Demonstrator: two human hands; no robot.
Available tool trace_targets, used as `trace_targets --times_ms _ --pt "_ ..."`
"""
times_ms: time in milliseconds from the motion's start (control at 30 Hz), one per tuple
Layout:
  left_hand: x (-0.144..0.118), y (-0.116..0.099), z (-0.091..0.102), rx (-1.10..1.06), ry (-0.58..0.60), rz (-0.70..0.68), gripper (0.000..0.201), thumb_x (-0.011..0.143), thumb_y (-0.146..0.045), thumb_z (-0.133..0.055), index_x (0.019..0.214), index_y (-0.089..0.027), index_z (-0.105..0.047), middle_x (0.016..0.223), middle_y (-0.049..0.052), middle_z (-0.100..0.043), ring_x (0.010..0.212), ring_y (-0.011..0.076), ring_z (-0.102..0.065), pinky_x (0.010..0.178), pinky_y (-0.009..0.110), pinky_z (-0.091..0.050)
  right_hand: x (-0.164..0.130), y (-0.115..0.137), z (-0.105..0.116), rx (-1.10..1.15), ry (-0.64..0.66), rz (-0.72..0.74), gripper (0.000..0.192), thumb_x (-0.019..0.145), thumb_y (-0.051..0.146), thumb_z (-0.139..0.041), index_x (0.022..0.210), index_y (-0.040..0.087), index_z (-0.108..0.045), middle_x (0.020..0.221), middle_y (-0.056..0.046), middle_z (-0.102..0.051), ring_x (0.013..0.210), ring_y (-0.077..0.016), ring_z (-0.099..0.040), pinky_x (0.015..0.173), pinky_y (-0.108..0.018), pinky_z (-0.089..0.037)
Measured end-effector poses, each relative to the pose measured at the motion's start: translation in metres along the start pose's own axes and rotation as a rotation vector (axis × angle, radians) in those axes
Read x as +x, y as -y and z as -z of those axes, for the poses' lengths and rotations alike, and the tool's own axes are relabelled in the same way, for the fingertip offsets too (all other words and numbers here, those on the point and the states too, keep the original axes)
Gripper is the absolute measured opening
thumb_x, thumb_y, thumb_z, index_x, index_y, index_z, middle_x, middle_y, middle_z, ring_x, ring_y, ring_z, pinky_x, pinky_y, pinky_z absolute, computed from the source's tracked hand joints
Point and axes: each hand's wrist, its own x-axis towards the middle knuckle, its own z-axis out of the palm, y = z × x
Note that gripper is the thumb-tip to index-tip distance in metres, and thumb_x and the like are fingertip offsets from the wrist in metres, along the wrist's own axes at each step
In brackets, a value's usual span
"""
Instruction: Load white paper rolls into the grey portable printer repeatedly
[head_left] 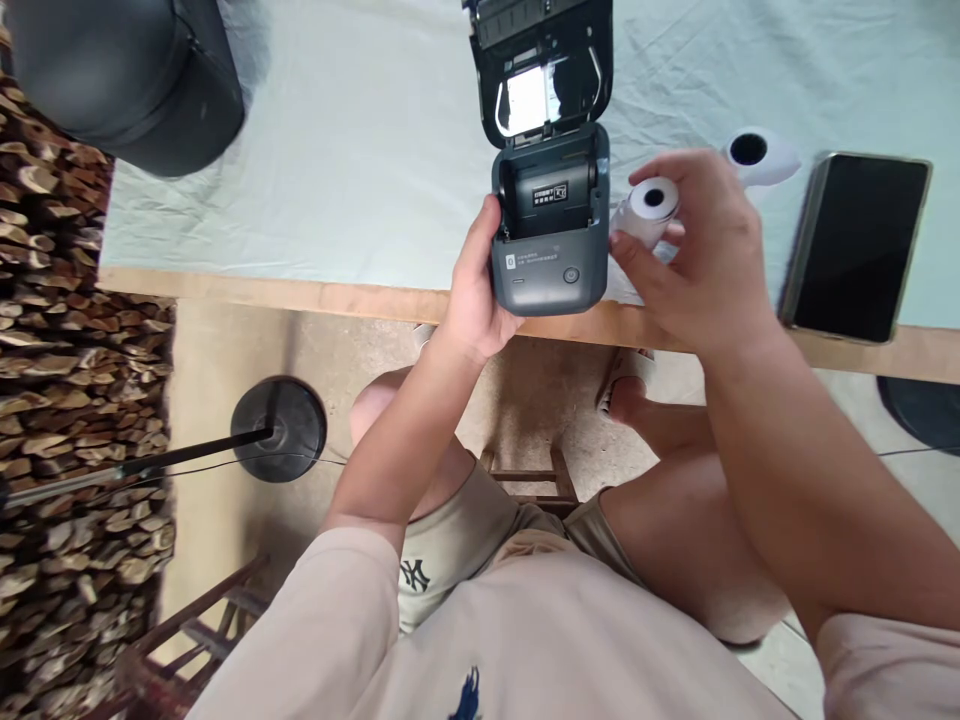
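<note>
A small dark grey label printer [551,255] stands at the table's near edge with its lid [541,70] swung open, showing an empty paper bay. My left hand [474,290] grips the printer's left side. My right hand [701,255] holds a white paper roll [646,208] just right of the printer, its hollow core facing up. A second white roll [761,155] lies on the cloth behind my right hand.
A black phone [855,245] lies face up at the right on the pale cloth-covered table [337,170]. A dark round bag [127,80] sits at the far left. Stacked firewood fills the left side. A stand base [279,428] and wooden stool rungs are below.
</note>
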Motion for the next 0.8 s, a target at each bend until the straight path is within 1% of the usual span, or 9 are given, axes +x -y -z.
trace_targets --times_ms 100,200,300,367,433,500,567,733,800 --pt "-0.002 -0.001 -0.003 -0.018 0.011 0.002 0.052 0.101 -0.055 -0.034 0.102 -0.018 -0.071 0.087 0.007 -0.072 0.122 0.0242 -0.068 0.104 0.033 -0.058 -0.003 0.004 0.0 -0.194 0.075 -0.075 0.052 0.081 0.029 -0.062 0.131 0.023 -0.05 0.117 -0.005 -0.064 0.104 -0.0204 -0.063 0.088 -0.044 -0.058" --pt "-0.002 -0.002 -0.003 -0.052 0.01 -0.016 0.049 0.102 -0.052 -0.036 0.102 -0.018 -0.072 0.082 0.006 -0.071 0.122 0.0244 -0.067 0.104 0.034 -0.058 -0.005 0.01 0.007 -0.181 0.082 -0.088 0.057 0.08 0.029 -0.059 0.136 0.023 -0.048 0.114 -0.006 -0.067 0.1 -0.0215 -0.066 0.087 -0.045 -0.059" --pt "-0.002 -0.002 -0.003 -0.07 0.016 -0.028 0.047 0.102 -0.051 -0.038 0.102 -0.018 -0.072 0.081 0.006 -0.071 0.124 0.0246 -0.067 0.105 0.035 -0.058 -0.002 0.009 0.024 -0.152 -0.19 0.084 0.043 0.082 0.028 -0.052 0.125 0.02 -0.055 0.117 -0.006 -0.065 0.107 -0.0212 -0.065 0.091 -0.041 -0.057" --pt "-0.002 -0.002 -0.003 -0.072 0.024 -0.023 0.047 0.102 -0.05 -0.037 0.103 -0.018 -0.072 0.083 0.006 -0.072 0.126 0.0247 -0.066 0.106 0.036 -0.057 0.006 0.002 0.034 -0.274 -0.385 0.079 0.042 0.078 0.028 -0.058 0.119 0.019 -0.058 0.118 -0.008 -0.061 0.113 -0.024 -0.061 0.099 -0.044 -0.052" --pt "-0.003 -0.001 -0.003 -0.069 0.027 -0.02 0.047 0.102 -0.05 -0.037 0.104 -0.018 -0.072 0.086 0.007 -0.073 0.128 0.0248 -0.065 0.108 0.036 -0.057 0.016 -0.007 0.037 -0.393 -0.389 -0.173 0.057 0.068 0.026 -0.074 0.122 0.016 -0.059 0.125 -0.012 -0.056 0.119 -0.027 -0.057 0.107 -0.047 -0.047" --pt "-0.003 -0.001 -0.003 -0.068 0.029 -0.019 0.047 0.103 -0.05 -0.037 0.104 -0.018 -0.072 0.089 0.007 -0.074 0.129 0.0249 -0.064 0.109 0.037 -0.056 0.026 -0.013 0.034 -0.412 -0.24 -0.494 0.072 0.06 0.021 -0.083 0.128 0.014 -0.059 0.132 -0.015 -0.051 0.119 -0.0273 -0.056 0.109 -0.047 -0.045" --pt "-0.003 0.0 -0.003 -0.076 0.034 -0.022 0.048 0.103 -0.05 -0.037 0.105 -0.017 -0.072 0.09 0.007 -0.074 0.13 0.0251 -0.064 0.109 0.037 -0.057 0.032 -0.012 0.029 -0.382 -0.118 -0.656 0.069 0.063 0.019 -0.083 0.128 0.017 -0.061 0.134 -0.014 -0.05 0.118 -0.0263 -0.057 0.108 -0.047 -0.044" --pt "-0.003 0.0 -0.004 -0.096 0.036 -0.033 0.047 0.103 -0.048 -0.038 0.104 -0.017 -0.073 0.092 0.008 -0.074 0.131 0.026 -0.063 0.107 0.037 -0.058 0.028 -0.006 0.023 -0.33 -0.162 -0.584 0.052 0.07 0.009 -0.068 0.121 0.019 -0.064 0.124 -0.008 -0.057 0.116 -0.0208 -0.057 0.11 -0.042 -0.042" --pt "-0.003 0.0 -0.004 -0.096 0.031 -0.032 0.046 0.102 -0.048 -0.039 0.104 -0.017 -0.073 0.096 0.008 -0.075 0.132 0.0262 -0.062 0.107 0.037 -0.058 0.028 -0.016 0.024 -0.195 -0.293 -0.446 0.055 0.069 0.006 -0.06 0.123 0.016 -0.055 0.125 -0.007 -0.055 0.111 -0.0152 -0.057 0.101 -0.033 -0.045"
